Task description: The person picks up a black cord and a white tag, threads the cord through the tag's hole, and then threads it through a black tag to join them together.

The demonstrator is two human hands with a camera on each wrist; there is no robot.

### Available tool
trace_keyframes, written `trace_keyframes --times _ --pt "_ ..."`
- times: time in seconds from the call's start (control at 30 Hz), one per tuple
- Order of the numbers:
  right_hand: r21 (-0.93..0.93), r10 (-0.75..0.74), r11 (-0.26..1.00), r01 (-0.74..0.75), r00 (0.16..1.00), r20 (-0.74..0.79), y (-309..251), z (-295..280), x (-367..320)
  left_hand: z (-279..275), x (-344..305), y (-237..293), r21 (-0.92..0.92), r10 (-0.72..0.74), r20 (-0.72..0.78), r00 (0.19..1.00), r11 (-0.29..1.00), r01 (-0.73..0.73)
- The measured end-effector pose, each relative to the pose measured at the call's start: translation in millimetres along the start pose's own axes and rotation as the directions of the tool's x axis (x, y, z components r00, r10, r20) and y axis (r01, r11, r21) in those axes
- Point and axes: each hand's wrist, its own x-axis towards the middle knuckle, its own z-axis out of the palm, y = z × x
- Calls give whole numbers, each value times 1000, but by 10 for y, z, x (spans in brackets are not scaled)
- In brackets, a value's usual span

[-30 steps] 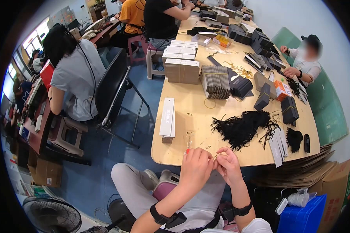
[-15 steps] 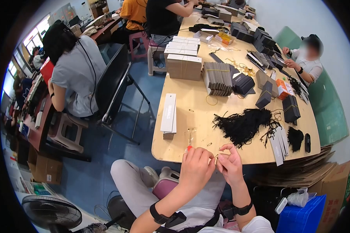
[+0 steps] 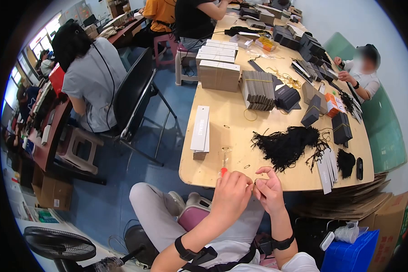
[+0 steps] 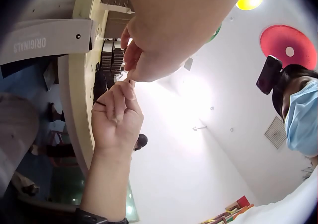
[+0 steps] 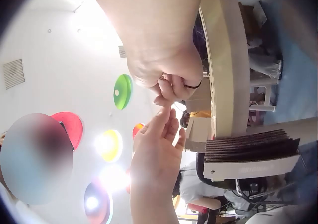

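Observation:
Both hands meet fingertip to fingertip just off the near table edge. With thumb and forefinger, my left hand (image 3: 233, 192) pinches a tiny dark thing (image 3: 255, 182), mostly hidden by the fingertips; I cannot tell its kind. My right hand (image 3: 268, 192) holds a thin black cord (image 4: 100, 103), which runs across its curled little finger, while its thumb and forefinger meet the left fingertips. Beyond the left hand lies a clear strip with a red end (image 3: 223, 171). Small safety pins (image 3: 226, 126) lie scattered on the tabletop.
A stack of white printed tags (image 3: 200, 131) stands at the left of the table (image 3: 240, 136). To the right are a heap of black cords (image 3: 288, 147), fanned white tags (image 3: 327, 170) and a black cutter (image 3: 359, 168). Banded card stacks (image 3: 257, 90) stand farther back. Another person sits across.
The hands stay joined at the fingertips, with the right forefinger lifting and bending higher. The table has shifted slightly right in the head view.

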Motion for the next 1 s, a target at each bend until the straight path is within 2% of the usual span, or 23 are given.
trace_keyframes --times 0.13,0.27,0.37,0.47,0.57,0.63,0.73,1.0 --pt "112 52 992 -58 997 56 43 -58 9 -11 6 23 0 28 -7 1000 1000 -28" --pt "147 65 986 -79 993 95 80 -111 10 10 -34 7 -32 22 -21 1000 999 -23" --pt "162 56 984 -74 992 115 97 -93 -17 4 -77 47 -7 37 -66 997 999 -38" --pt "127 7 992 -15 998 63 117 -67 -37 -26 -109 84 86 61 -121 991 995 -51" --pt "167 -40 986 27 997 70 114 -75 -49 -30 -132 80 147 113 -150 982 985 -91" --pt "249 -51 968 15 989 137 107 -79 -50 -26 -139 80 158 131 -149 980 982 -107" --pt "186 -43 982 17 990 135 104 -75 -57 -20 -145 76 130 114 -147 983 987 -95" --pt "161 -25 987 4 992 126 98 -82 -47 -37 -152 84 107 88 -145 985 992 -73"
